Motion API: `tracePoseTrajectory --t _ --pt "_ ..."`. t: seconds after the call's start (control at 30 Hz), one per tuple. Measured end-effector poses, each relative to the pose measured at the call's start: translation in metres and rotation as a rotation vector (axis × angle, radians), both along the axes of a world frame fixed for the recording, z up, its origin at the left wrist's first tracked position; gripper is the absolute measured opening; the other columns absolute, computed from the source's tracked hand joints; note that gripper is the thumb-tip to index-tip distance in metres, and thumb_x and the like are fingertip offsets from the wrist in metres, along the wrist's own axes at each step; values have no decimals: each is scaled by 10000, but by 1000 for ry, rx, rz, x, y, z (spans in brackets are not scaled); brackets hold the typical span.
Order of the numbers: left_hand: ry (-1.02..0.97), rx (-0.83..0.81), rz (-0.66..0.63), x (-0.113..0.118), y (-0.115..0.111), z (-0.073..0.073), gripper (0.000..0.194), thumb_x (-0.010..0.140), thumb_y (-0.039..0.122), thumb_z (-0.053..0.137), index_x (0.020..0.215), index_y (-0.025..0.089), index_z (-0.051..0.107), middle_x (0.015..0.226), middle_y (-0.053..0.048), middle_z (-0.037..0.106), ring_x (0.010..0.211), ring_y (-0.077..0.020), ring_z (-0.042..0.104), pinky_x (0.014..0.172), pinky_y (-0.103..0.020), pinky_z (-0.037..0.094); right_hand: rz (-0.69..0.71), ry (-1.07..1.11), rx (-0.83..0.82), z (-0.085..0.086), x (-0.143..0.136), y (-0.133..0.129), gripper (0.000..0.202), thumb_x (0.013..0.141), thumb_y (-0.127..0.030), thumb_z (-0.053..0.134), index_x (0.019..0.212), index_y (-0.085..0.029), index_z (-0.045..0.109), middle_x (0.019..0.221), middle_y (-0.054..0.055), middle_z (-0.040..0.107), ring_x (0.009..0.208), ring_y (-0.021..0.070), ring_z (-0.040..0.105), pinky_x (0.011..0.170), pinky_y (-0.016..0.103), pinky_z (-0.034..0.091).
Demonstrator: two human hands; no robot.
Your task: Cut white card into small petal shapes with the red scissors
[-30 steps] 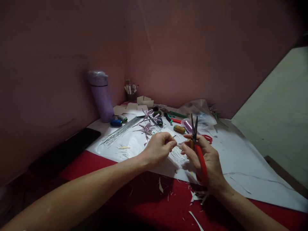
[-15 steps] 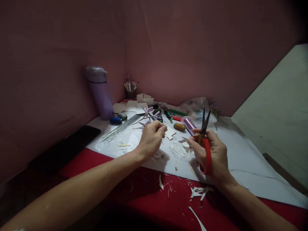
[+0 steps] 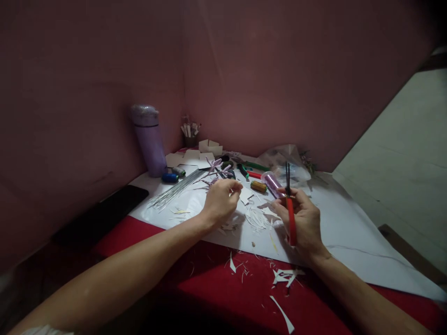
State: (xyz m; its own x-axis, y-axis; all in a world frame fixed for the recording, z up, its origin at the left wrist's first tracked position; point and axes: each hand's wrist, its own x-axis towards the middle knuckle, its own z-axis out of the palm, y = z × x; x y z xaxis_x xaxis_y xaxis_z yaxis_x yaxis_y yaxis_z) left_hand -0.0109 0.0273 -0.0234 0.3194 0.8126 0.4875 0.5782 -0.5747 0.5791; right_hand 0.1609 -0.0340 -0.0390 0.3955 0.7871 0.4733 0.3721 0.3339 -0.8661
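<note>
My left hand (image 3: 222,201) is pinched closed above the white sheet (image 3: 349,232); what its fingertips hold is too small to make out. Just behind it rise pale purple flowers (image 3: 214,164) on a thin stem. In my right hand (image 3: 302,218) are red-handled scissors (image 3: 291,218), their dark blades pointing up and nearly together. A small pale sliver shows at this hand's fingertips. Between the hands lie white cut slivers (image 3: 257,217) and an angular white paper piece (image 3: 246,195).
A purple bottle (image 3: 151,144) stands at the back left, near blue thread (image 3: 170,178) and thin wires (image 3: 178,190). Behind my hands lie a gold spool (image 3: 259,186) and a purple roll (image 3: 272,183). White scraps (image 3: 287,276) dot the red cloth (image 3: 209,288).
The scissors have turned in my right hand, and their blades now appear closer together. My right hand has shifted slightly left. My left hand keeps its pinch, and the view has moved slightly.
</note>
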Motion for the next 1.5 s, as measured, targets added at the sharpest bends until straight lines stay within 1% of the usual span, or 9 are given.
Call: tracePoseTrajectory --t 0.1,0.3,0.57,0.77,0.97,1.1,1.27,1.4,1.5 --pt "293 44 -20 6 1 6 179 799 152 516 911 156 655 959 -66 671 941 -191 553 813 -310 441 -18 12 9 0 1 2 272 673 -213 693 923 -180 589 634 -35 567 503 113 523 445 222 445" --pt "548 14 -71 22 4 15 126 731 241 606 730 138 678 801 -127 667 942 -277 556 754 -343 447 -58 37 40 -4 5 7 267 660 -204 683 908 -181 585 619 -45 568 495 108 516 447 221 439" --pt "596 -7 -152 38 21 7 104 659 85 592 702 125 678 768 -154 670 819 -272 616 726 -339 438 -53 30 67 -3 5 8 260 661 -212 664 907 -169 589 618 -36 563 514 123 519 470 240 440" --pt "343 -10 -154 27 30 19 176 564 -16 601 515 152 579 631 -111 626 789 -263 608 739 -342 411 -50 15 102 -7 7 10 278 660 -204 673 925 -158 601 615 -36 564 525 124 523 500 251 439" --pt "-174 -106 -85 21 32 38 86 726 101 537 697 163 588 756 -79 631 822 -203 598 688 -297 438 -57 27 186 -2 3 6 275 678 -206 681 934 -181 583 667 -30 578 568 125 542 561 267 458" --pt "-459 -394 -188 30 14 25 43 754 172 564 761 130 559 679 -63 639 599 -150 618 520 -251 472 -49 21 234 1 -1 2 282 697 -223 687 955 -199 575 698 -24 579 605 132 553 585 269 468" --pt "-652 -678 -320 36 -9 6 147 763 35 478 853 85 584 764 -114 682 659 -145 663 589 -255 518 -35 1 240 1 -1 0 261 721 -223 675 961 -203 573 703 -21 582 611 137 568 602 278 486" --pt "-920 -969 -421 35 -15 0 187 722 -3 518 849 87 622 733 -102 689 632 -139 663 599 -236 504 6 -20 206 0 -1 1 247 736 -218 654 967 -195 570 717 -11 597 632 148 583 631 300 493" --pt "-970 -1011 -452 33 -15 -3 217 687 -24 527 837 91 635 720 -96 691 635 -146 663 609 -248 494 38 -29 176 -1 -3 0 246 745 -211 651 977 -190 572 741 3 615 654 155 593 637 301 491"
